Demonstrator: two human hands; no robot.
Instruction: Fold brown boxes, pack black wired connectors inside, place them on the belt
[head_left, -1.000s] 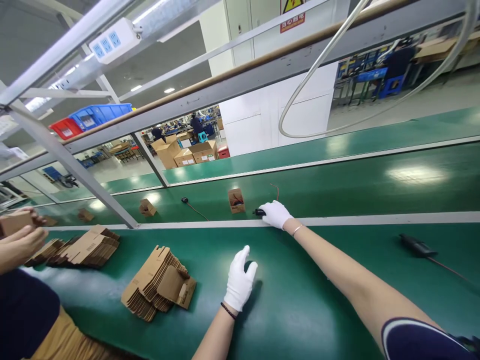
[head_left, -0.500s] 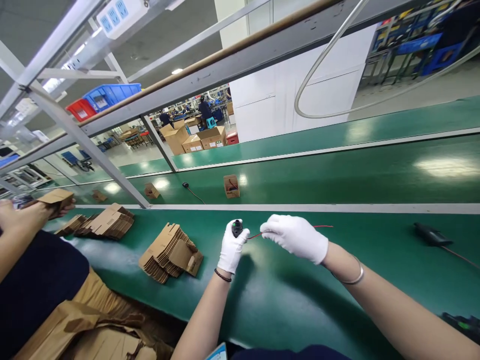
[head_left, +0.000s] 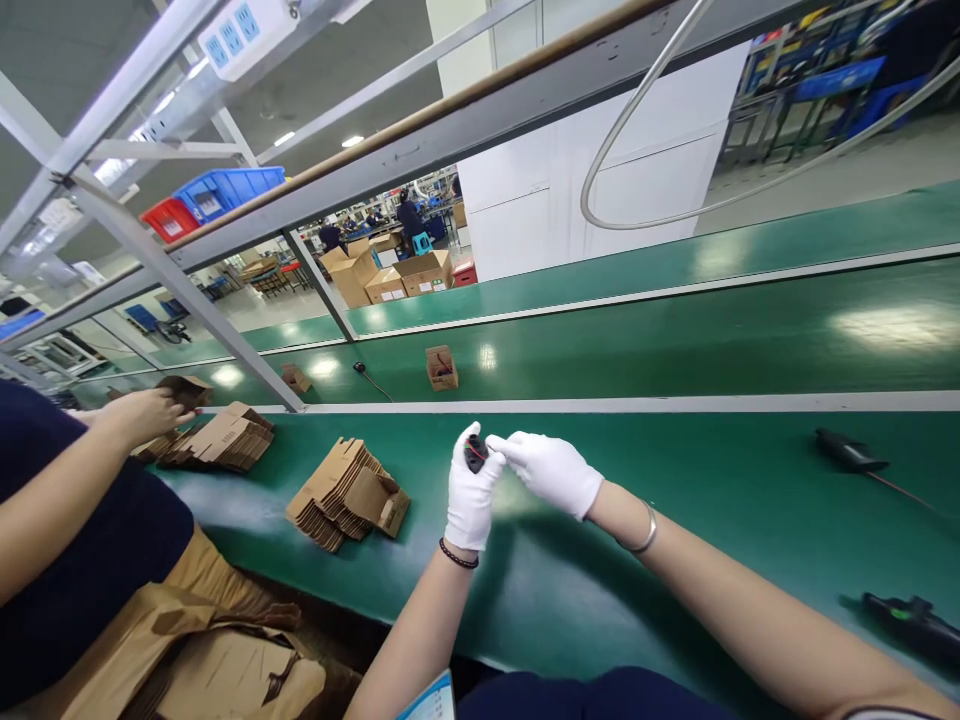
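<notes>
My left hand (head_left: 471, 500), in a white glove, is closed around a small black device (head_left: 475, 455) and holds it up over the green bench. A thin red wire (head_left: 477, 452) lies across the black device. My right hand (head_left: 551, 470), also gloved in white, has its fingertips pinched together at the right side of the device, at the wire. The fingers partly hide the device, and its exact kind does not show. To the left of my hands is a stack of flat folded cardboard boxes (head_left: 341, 495).
A small open cardboard box (head_left: 441, 368) stands on the green conveyor belt (head_left: 675, 340). Black devices (head_left: 851, 450) lie to the right, one with a trailing wire. At left, a co-worker's hand (head_left: 150, 412) handles cardboard beside another box stack (head_left: 229, 437). A metal post (head_left: 199, 300) slants at left.
My right hand has moved left to the black device, and the red wire now lies across it. The small box on the belt shifted left. The co-worker's arm moved right.
</notes>
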